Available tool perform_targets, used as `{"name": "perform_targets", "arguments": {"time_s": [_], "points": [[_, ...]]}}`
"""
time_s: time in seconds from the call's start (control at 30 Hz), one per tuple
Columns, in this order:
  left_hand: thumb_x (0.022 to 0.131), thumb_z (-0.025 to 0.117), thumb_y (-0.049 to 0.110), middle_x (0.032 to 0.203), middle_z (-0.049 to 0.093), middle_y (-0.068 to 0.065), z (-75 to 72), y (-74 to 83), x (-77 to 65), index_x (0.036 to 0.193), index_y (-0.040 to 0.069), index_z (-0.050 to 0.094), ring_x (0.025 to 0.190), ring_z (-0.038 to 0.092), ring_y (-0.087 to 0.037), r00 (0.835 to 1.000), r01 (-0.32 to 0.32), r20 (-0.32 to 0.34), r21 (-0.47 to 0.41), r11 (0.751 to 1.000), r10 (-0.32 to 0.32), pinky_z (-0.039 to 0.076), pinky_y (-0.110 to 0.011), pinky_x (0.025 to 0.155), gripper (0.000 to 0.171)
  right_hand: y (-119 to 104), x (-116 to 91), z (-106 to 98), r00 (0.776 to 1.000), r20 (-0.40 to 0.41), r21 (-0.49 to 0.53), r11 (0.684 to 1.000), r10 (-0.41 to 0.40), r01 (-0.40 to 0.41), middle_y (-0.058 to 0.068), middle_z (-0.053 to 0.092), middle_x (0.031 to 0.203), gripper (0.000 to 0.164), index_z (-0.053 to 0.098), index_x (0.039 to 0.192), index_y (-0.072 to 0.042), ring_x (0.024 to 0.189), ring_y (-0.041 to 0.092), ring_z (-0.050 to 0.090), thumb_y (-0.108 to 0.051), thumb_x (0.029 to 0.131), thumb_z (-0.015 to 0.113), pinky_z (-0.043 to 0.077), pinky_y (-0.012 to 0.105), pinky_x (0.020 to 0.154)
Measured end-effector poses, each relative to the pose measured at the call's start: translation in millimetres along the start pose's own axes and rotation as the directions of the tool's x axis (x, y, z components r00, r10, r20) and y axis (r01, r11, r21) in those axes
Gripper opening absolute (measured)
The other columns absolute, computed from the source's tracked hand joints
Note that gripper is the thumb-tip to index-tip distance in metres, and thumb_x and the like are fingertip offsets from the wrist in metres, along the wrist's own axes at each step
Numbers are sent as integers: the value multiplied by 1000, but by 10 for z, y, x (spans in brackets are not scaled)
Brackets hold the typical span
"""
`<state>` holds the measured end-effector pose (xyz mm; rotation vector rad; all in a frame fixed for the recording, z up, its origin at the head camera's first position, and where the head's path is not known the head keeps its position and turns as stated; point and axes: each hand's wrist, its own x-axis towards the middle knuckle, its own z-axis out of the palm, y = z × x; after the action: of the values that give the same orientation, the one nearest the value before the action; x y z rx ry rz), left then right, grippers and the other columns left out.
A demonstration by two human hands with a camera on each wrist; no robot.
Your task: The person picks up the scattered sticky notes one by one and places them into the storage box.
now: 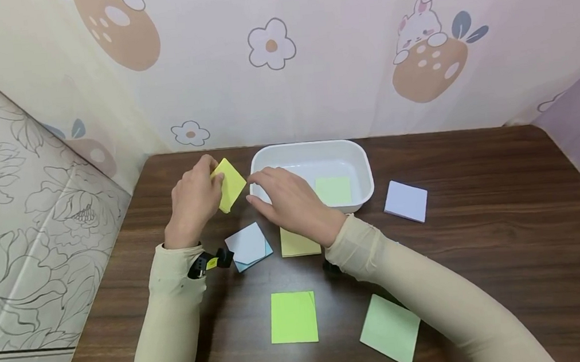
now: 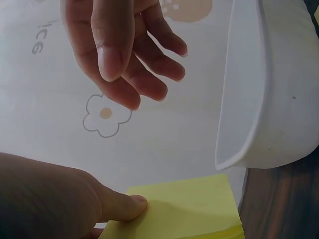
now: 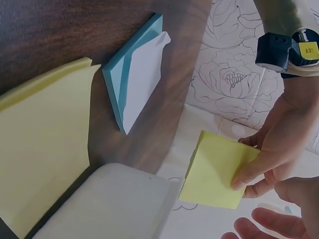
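My left hand (image 1: 195,198) pinches a bright yellow sticky-note pad (image 1: 230,185) between thumb and fingers, lifted off the table left of a white plastic tub (image 1: 364,183). In the left wrist view the thumb lies flat on the pad (image 2: 184,206). Close to the pad's right corner, my right hand (image 1: 292,201) holds nothing, its fingers loosely bent and apart from the pad. Inside the tub lies a pale green note (image 1: 333,191). Below the hands sit a blue pad with a white sheet (image 1: 246,244) on it and a pale yellow pad (image 1: 299,243), partly hidden by the right hand.
A bright green pad (image 1: 293,317) lies near the front of the dark wooden table (image 1: 506,231). Right of it is a pale green pad (image 1: 390,330), partly under the right forearm. A white-lilac pad (image 1: 406,201) lies right of the tub. A patterned curtain (image 1: 333,79) hangs behind.
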<state>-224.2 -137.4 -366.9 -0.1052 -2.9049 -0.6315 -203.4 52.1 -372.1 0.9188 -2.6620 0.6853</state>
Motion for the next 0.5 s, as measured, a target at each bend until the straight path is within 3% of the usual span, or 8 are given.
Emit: {"name": "perform_targets", "arguments": {"time_s": [0.5], "points": [[94,52,20,92,64,-14,-60,100,-17,109,5,54,68,57,-27,999,-32,11,-20,999,33,44,-41,58,21,4,80,-78,1000,16,-41,999,14,-13,4,64,109,34,64,115,-8,97,18,59,-31,91,55,48,32,78]]}}
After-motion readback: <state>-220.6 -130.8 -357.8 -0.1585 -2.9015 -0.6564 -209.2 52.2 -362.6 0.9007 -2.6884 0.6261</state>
